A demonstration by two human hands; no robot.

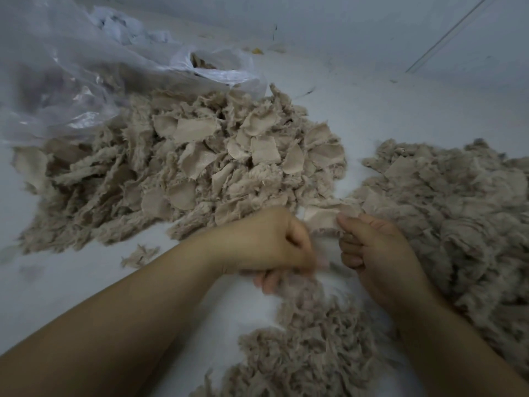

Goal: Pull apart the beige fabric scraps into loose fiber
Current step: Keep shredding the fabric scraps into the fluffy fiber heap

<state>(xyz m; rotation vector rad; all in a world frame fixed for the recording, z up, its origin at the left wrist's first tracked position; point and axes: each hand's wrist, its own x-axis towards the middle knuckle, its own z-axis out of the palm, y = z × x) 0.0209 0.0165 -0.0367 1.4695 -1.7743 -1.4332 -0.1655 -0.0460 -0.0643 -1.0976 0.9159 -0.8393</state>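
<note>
Surroundings: a clear plastic bag (65, 81) lies crumpled at the far left of the white bench (372, 110), its mouth open toward the middle, with white scraps showing inside its upper part.
Scrap heap: the big pile of beige fabric scraps (183, 167) spreads out from the bag's mouth, flat woven squares mixed with fuzzy torn bits; it lies just beyond my left wrist.
Stray bit: one small frayed tuft (140, 255) lies alone on the bench, left of my left forearm.
Fiber, right: a mound of loose fiber (458, 224) fills the right side, touching the back of my right hand.
Fiber, near: a second drift of fluff (312, 345) lies between my forearms, under my hands.
In the way: my own fists cover the lower part of the piece I am working; motion blur smears it too.
Worked scrap: the scrap (323, 217) is held between my hands above the near fluff, its long axis running left to right, one flat edge showing above my knuckles.
Left hand (272, 242): clenched on the scrap's left end, fibers trailing below the fingers.
Right hand (369, 247): thumb and curled fingers pinching the scrap's right end.
</note>
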